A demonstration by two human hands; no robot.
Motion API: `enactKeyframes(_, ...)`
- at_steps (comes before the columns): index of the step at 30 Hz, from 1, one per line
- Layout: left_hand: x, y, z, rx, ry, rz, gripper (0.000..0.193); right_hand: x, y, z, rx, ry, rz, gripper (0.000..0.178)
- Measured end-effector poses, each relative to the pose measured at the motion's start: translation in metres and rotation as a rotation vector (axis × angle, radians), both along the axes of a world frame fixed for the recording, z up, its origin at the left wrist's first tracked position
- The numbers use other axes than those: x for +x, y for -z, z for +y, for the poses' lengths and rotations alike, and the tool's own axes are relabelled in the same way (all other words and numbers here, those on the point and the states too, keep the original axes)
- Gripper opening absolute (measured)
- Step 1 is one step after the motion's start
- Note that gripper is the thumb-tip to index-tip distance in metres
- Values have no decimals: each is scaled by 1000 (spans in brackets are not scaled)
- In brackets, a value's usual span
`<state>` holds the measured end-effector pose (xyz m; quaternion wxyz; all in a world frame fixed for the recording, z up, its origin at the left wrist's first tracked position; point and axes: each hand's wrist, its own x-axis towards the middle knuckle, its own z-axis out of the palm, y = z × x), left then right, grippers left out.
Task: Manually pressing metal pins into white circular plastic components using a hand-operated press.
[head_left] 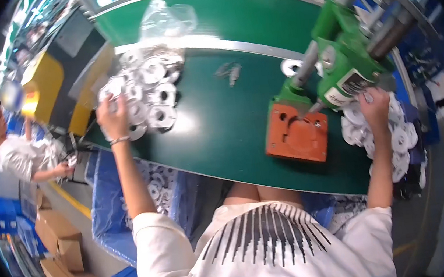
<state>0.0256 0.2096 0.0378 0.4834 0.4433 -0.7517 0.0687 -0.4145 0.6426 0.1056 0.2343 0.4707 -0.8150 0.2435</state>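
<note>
My left hand (113, 120) reaches to the left side of a heap of white ring-shaped parts (161, 115) on the green table. Between its thumb and fingers is one white ring-shaped part (113, 86), slightly blurred. My right hand (376, 109) is closed in front of the green press (342, 69), above a second pile of white ring-shaped parts (399, 140) at the table's right side. A small pale bit shows at its fingers, too small to name. Under the press, an orange fixture block (297, 133) with a shaped recess sits on the table.
A lone white ring part (291, 67) and a small metal piece (234, 75) lie toward the back. A clear plastic bag (166, 20) rests behind the left heap. Below the table edge stands a blue-lined bin (115, 204) of parts. Another person (28, 148) works at far left.
</note>
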Motion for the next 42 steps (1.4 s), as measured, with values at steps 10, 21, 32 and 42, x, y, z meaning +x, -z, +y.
enactKeyframes(10, -98, -22, 202, 22, 1049, 43, 28, 133, 30, 23, -186, -366, -68, 31)
enactKeyframes(21, -157, -35, 265, 109, 1232, -271, 34, 136, 29, -6, -82, -608, -251, 29)
enactKeyframes(32, -178, -51, 257, 585, 1167, -74, 19, 140, 27, -27, -434, -380, -900, 18)
enactKeyframes(42, -189, -28, 252, 264, 1022, -87, 16, 131, 36, -31, -162, -232, -221, 19)
